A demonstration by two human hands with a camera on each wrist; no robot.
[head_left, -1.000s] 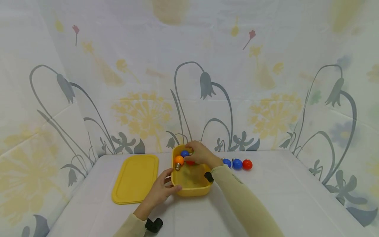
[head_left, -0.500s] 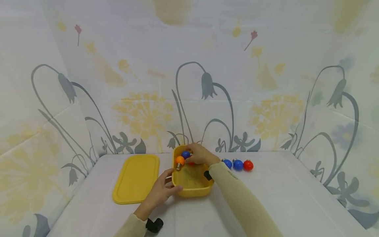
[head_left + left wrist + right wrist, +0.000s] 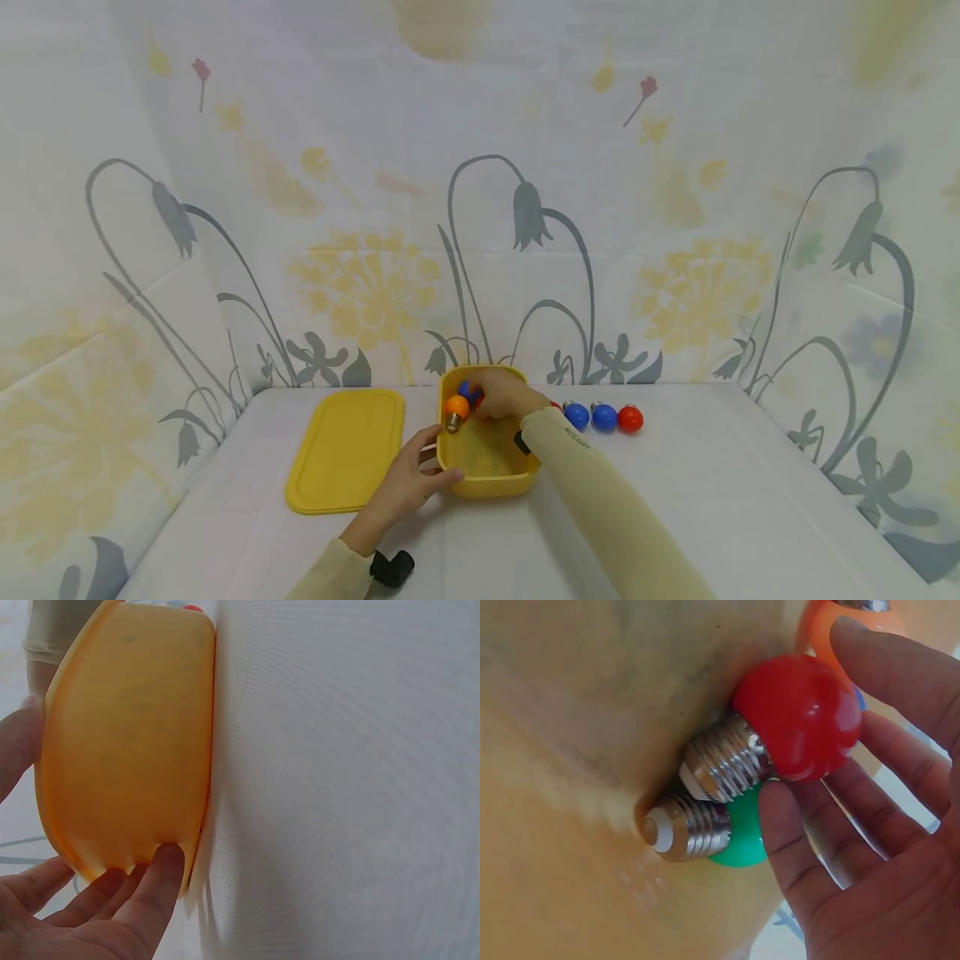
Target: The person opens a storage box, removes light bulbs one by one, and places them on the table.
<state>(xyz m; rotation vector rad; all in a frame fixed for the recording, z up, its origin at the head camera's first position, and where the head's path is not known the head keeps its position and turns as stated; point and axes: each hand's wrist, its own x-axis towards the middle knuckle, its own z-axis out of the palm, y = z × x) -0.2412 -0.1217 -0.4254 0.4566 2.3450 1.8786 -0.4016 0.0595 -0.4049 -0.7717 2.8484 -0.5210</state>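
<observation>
- The flowered cloth [image 3: 486,250] is hanging behind the 12 o'clock edge of the white surface [image 3: 712,508], which is carrying everything below.
- The yellow box [image 3: 491,488] is sitting between your hands, likely so both can work at it.
- The yellow lid [image 3: 347,450] is lying flat at the box's 9 o'clock, probably kept off to leave the top clear.
- Your left hand [image 3: 405,485] is gripping the box's 8 o'clock corner, fingers along the left wall and thumb at the near end, seemingly steadying it.
- Your right hand [image 3: 504,393] is dipping into the box near 12 o'clock, its sleeve [image 3: 596,487] slanting in from 4; the fingers are spreading loosely around a red bulb [image 3: 802,716] without clenching, and you cannot tell whether they are touching it.
- Inside, that red bulb is leaning over a green bulb [image 3: 742,841]; an orange bulb [image 3: 456,407] is lying at 10 o'clock, a blue bulb [image 3: 467,389] at 11.
- A row of bulbs [image 3: 604,418] is resting outside, towards 3 o'clock, its nearest partly hidden by your sleeve.
</observation>
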